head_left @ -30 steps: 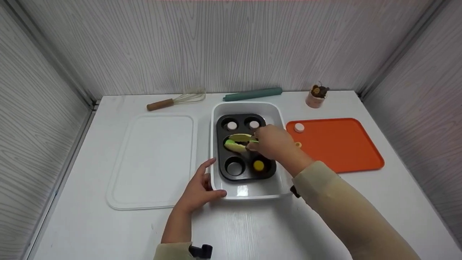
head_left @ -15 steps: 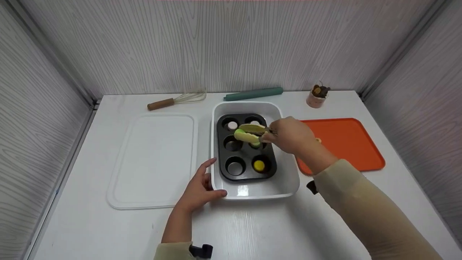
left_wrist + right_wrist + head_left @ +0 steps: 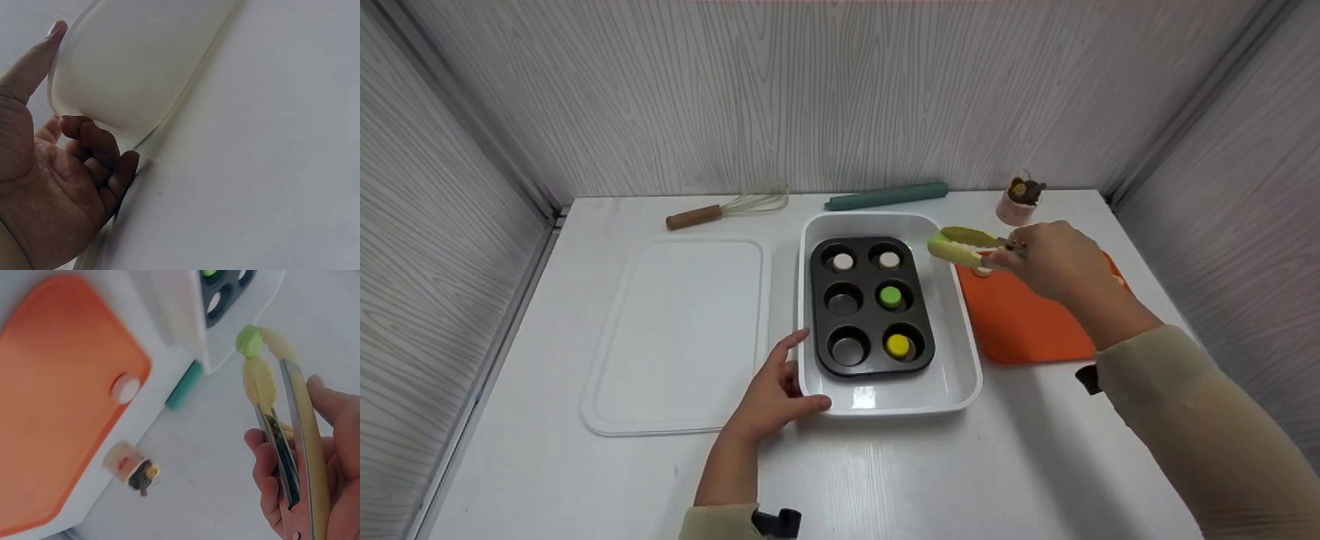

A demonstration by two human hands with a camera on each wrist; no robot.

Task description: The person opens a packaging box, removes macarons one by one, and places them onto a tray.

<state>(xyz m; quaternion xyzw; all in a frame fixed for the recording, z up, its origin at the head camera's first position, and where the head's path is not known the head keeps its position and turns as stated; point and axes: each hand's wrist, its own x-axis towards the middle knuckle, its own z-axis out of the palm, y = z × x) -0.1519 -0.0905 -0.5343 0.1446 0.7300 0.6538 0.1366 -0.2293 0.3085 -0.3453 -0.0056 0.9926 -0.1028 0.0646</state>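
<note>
My right hand (image 3: pixel 1057 259) grips yellow-tipped metal tongs (image 3: pixel 306 433), held up over the gap between the white tub and the orange tray. Between the tong tips is a light green macaron (image 3: pixel 249 341). My left hand (image 3: pixel 771 397) holds the near-left corner of the white tub (image 3: pixel 971 375), thumb on the near rim and index finger along the left side. In the tub lies a dark muffin pan (image 3: pixel 874 358). Its cups hold a green macaron (image 3: pixel 890 297), a yellow macaron (image 3: pixel 898 346) and two pale pieces, one a whitish macaron (image 3: pixel 889 260).
An orange tray (image 3: pixel 1027 322) lies on the right, with a whitish macaron (image 3: pixel 125 388) near its corner. On the left is a white lid (image 3: pixel 682 337). Along the back are a whisk (image 3: pixel 694 217), a green rolling pin (image 3: pixel 886 196) and a small pot (image 3: pixel 1017 210).
My right hand has moved up and to the right with the tongs and the macaron, away from above the pan. The left hand stays at the tub's corner.
</note>
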